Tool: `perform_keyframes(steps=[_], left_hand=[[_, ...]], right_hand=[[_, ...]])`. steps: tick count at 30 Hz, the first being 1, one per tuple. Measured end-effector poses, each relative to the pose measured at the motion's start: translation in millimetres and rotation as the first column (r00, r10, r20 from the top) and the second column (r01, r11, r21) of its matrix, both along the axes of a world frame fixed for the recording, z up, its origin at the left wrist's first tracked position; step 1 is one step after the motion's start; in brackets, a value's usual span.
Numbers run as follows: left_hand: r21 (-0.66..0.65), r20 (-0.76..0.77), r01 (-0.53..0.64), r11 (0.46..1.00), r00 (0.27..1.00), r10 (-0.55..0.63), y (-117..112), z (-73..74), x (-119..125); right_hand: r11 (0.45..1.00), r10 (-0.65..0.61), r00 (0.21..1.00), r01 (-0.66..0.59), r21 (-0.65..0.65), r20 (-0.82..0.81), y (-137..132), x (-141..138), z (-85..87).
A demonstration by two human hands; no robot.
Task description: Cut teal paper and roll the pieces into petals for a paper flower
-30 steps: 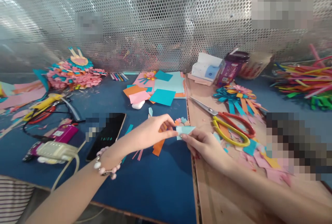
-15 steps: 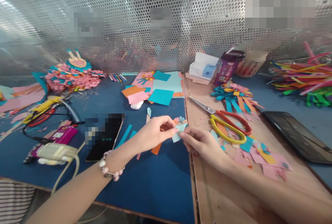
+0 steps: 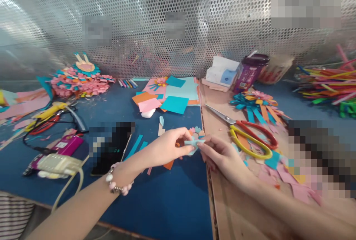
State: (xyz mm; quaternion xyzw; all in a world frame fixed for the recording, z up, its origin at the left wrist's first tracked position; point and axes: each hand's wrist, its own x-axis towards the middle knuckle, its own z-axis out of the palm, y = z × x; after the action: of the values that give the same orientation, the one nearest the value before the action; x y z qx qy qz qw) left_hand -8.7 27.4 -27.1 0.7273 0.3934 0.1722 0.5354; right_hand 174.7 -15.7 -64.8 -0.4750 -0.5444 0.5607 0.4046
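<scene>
Both hands meet over the blue table in the middle of the view. My left hand [image 3: 168,145] pinches the left end of a small light-blue paper piece [image 3: 194,142] between thumb and forefinger. The right end is gripped by the fingertips of my right hand [image 3: 224,155]. The paper appears bent along its middle. Just behind it, small pink and blue paper petals [image 3: 197,130] show, partly hidden by the hands. An orange strip [image 3: 168,165] lies below my left hand. Scissors [image 3: 250,138] with red and yellow handles rest right of my right hand.
Coloured paper sheets [image 3: 175,104] lie at the back centre. Two phones flank the hands; the left phone [image 3: 112,151] is nearer. A purple cup [image 3: 250,71], a tissue pack [image 3: 222,73] and paper scraps [image 3: 292,177] are on the right. A pink paper-flower pile [image 3: 80,82] stands back left.
The light-blue paper has turned from showing its broad face to a narrow, bent shape between my fingertips. Both hands remain close together. The whole scene has shifted slightly to the right.
</scene>
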Motion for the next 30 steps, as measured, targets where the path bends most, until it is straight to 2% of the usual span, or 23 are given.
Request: perform_keyframes(steps=[6, 11, 16, 18, 21, 26, 28, 30], left_hand=[[0.07, -0.052, 0.004, 0.998, 0.999, -0.001, -1, -0.4, -1], [-0.054, 0.085, -0.068, 0.996, 0.994, 0.072, 0, 0.4, 0], [0.031, 0.141, -0.164, 0.986, 0.977, 0.158, 4, 1.3, 0], [-0.002, 0.175, -0.182, 0.983, 0.968, 0.18, 4, 0.1, 2], [-0.104, 0.272, -0.14, 0.985, 0.948, 0.163, 3, -3.0, 6], [-0.118, 0.312, -0.185, 0.976, 0.926, 0.213, -1, -4.8, 11], [-0.135, 0.332, -0.197, 0.971, 0.914, 0.232, -2, -3.5, 11], [-0.145, 0.34, -0.205, 0.968, 0.908, 0.243, -1, -2.0, 10]], right_hand=[[1.0, -0.015, 1.0, 0.015, 0.019, 0.0, 1, 0, 2.4], [1.0, 0.005, 1.0, -0.006, 0.0, -0.021, 2, -1, 1.1], [0.999, 0.042, 0.998, -0.043, 0.014, 0.049, 1, -2, 4.2], [0.999, 0.039, 0.997, -0.04, 0.025, 0.071, 1, -2, 6.5], [1.0, -0.004, 0.998, 0.001, 0.032, 0.066, 2, -1, 6.5], [0.999, -0.002, 0.998, 0.0, 0.036, 0.057, 0, -5, 1.0], [0.999, -0.009, 0.995, 0.004, 0.052, 0.1, 0, -7, 5.6], [0.995, -0.029, 0.976, 0.007, 0.098, 0.217, 3, -2, 17.0]])
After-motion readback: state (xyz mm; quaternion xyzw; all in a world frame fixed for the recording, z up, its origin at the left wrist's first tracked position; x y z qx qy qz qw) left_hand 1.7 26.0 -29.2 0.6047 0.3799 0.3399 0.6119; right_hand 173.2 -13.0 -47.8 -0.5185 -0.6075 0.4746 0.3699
